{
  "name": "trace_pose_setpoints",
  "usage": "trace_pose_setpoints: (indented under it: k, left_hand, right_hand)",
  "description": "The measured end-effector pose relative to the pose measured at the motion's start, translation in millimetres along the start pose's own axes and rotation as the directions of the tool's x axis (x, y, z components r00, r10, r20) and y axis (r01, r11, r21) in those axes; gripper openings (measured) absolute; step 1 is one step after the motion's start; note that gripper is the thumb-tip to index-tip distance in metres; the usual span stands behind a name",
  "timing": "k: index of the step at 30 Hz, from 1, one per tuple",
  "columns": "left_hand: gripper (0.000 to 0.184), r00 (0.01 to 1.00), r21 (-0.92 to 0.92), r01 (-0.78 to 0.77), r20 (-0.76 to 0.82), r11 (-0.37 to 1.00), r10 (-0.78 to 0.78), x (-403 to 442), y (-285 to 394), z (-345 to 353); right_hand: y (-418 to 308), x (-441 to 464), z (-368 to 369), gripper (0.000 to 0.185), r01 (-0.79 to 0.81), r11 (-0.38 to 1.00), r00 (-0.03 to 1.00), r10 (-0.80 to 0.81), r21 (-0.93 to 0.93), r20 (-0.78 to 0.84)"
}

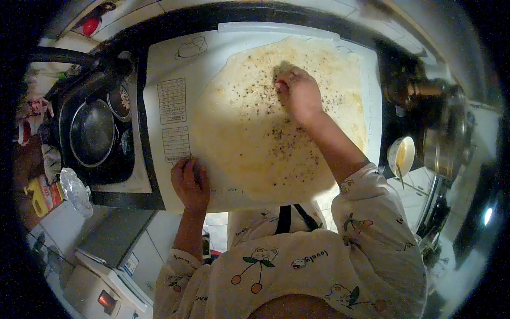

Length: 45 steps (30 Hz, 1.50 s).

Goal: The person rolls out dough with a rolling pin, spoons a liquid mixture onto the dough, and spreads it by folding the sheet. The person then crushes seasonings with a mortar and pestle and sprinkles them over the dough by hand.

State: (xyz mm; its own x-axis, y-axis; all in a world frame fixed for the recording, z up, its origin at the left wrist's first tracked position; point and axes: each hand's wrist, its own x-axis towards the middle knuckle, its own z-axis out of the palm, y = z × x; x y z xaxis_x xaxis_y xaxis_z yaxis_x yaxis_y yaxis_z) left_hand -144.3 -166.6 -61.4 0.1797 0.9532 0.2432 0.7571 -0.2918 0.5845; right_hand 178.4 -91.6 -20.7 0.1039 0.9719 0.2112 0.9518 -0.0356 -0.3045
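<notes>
A wide, thin sheet of rolled-out dough (228, 127) covers most of a white printed mat (170, 64). Small dark bits (297, 146) are scattered over the dough's middle and right side. Just above the upper middle of the sheet is my right hand (302, 98), its fingertips pinched together; whatever is between them is too small to make out. My left hand (190, 183) rests on the mat's lower left part, near the printed tables, fingers apart and slightly bent, holding nothing.
To the left is a black sink (133, 143) with a round pan or lid (92, 133) in it. On the right stand a white bowl (400, 157) with a utensil in yellowish contents, and a metal pot (443, 149). A foil-like round dish (75, 191) sits lower left.
</notes>
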Motion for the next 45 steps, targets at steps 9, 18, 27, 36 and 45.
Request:
trace_pose_setpoints:
  k: [9, 18, 27, 36, 45]
  left_hand:
    - [0.025, 0.996, 0.105, -0.088, 0.0, 0.991, 0.088, 3.0, 3.8, -4.5]
    - [0.023, 0.999, -0.083, 0.015, -0.027, 0.996, -0.018, -3.6, -5.8, 3.8]
    - [0.025, 0.999, -0.016, 0.048, 0.0, 0.999, -0.048, -1.7, -0.3, 0.2]
    - [0.028, 0.999, -0.042, 0.034, -0.037, 0.999, -0.035, -5.1, -7.4, 5.6]
    - [0.027, 1.0, -0.11, 0.012, 0.002, 0.994, -0.012, -4.7, -8.1, 2.3]
  right_hand:
    - [30.0, -0.2, -9.0, 0.012, -0.263, 0.918, 0.964, 0.26, 0.296, 0.051]
    - [14.3, -5.5, -24.8, 0.011, -0.255, 0.95, 0.966, 0.259, 0.177, 0.005]
    - [10.6, -6.1, -19.3, 0.01, -0.085, 0.996, 0.993, 0.082, 0.033, 0.082]
    - [3.9, 34.1, -4.0, 0.011, -0.029, 0.988, 0.993, 0.046, 0.15, -0.108]
    - [10.6, 52.4, 17.6, 0.011, -0.061, 0.997, 0.998, 0.061, -0.044, -0.007]
